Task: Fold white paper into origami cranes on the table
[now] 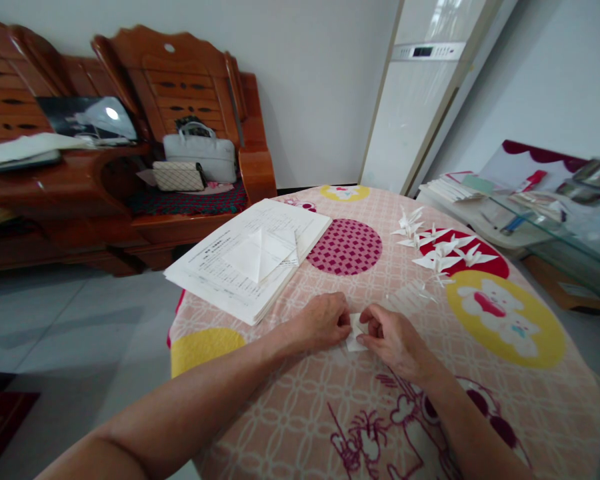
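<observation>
1. Centrally, a small folded white paper (355, 343) lies on the patterned tablecloth (300, 407), between both hands.
2. The left hand (325, 321) has its fingers curled at the paper's left edge; whether they pinch it, I cannot tell.
3. The right hand (396, 340) bends thumb and fingers over the paper's right side; its grip is unclear too.
4. Beyond, to the right, cluster white paper cranes (444, 249); leftward, larger folded paper (263, 257) tops printed sheets (215, 283).

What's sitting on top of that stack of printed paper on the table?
Folded white paper lies on the stack. It covers some of the top sheet's print; what the sheets underneath carry on their faces is hidden too.
</observation>
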`<state>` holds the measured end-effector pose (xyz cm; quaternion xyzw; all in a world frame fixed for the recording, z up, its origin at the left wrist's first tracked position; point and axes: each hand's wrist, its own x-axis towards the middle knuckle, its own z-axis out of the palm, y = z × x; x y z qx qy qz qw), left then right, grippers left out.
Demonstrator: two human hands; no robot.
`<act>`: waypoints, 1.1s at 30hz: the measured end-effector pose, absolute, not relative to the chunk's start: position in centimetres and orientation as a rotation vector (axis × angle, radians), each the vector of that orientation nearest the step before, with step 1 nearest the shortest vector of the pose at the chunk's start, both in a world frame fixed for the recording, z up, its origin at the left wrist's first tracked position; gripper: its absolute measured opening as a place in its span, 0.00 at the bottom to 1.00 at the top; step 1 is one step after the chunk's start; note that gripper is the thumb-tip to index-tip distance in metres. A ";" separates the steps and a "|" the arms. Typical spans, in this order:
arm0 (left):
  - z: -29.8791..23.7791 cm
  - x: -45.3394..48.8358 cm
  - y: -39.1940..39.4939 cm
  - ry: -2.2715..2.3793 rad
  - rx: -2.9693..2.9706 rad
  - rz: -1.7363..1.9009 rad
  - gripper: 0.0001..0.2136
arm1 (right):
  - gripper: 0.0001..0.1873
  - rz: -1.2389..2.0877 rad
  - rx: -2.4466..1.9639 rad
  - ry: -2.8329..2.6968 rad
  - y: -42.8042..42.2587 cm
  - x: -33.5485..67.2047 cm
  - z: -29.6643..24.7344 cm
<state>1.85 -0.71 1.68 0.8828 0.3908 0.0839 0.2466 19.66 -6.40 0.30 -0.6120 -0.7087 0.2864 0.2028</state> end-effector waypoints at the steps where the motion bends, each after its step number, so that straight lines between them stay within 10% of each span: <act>1: 1.7 1.9 -0.7 1.065 2.409 0.225 0.06 | 0.09 0.805 -1.702 -1.983 -6.4 19.7 0.3; 33: 1.4 2.4 -0.9 1.200 2.351 0.193 0.04 | 0.08 0.696 -1.920 -1.922 -6.1 18.5 1.2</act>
